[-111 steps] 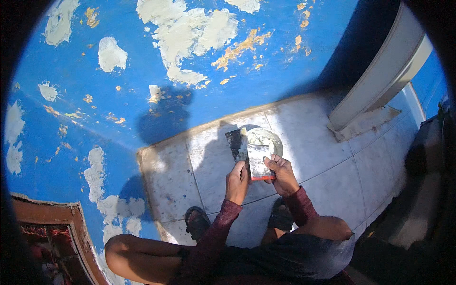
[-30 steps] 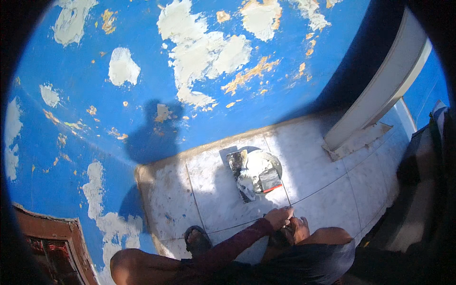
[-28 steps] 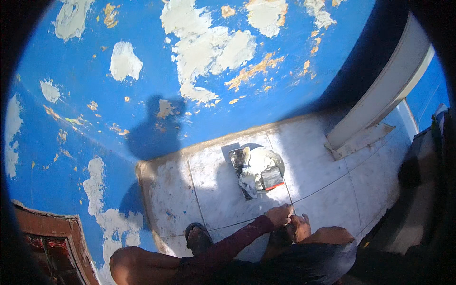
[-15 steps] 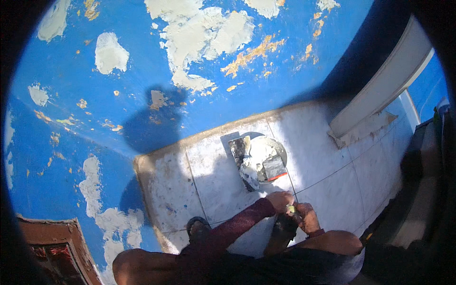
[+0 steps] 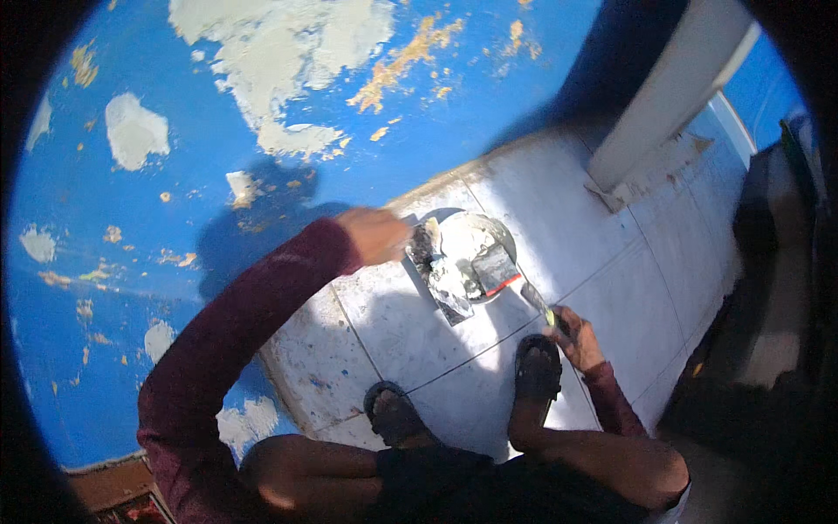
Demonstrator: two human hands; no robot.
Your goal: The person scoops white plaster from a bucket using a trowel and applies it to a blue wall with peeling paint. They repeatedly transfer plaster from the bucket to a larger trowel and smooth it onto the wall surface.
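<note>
My right hand point(image 5: 576, 339) is closed around the handle of a putty knife point(image 5: 536, 301), which has a broad grey blade with a red band. That blade rests over a round tub point(image 5: 511, 247) of white putty on the floor. Across the tub's left side lies a flat rectangular plate point(image 5: 454, 309), dark and smeared with putty. My left hand point(image 5: 377, 236) reaches over from the left, its fingers closed at the far end of this plate. Their tips are partly lost in glare and blur.
Ahead rises a blue wall point(image 5: 349, 183) with white filler patches and flaked paint. White tiles point(image 5: 463, 375) cover the floor, where my sandalled feet stand. A pale upright panel point(image 5: 650, 113) stands at the right, near dark draped shapes. A brown wooden frame point(image 5: 109, 485) is at lower left.
My hands were together near my knees and have parted. The left has swung forward to the plate; the right has moved slightly right and forward, onto the putty knife. The view has shifted too.
</note>
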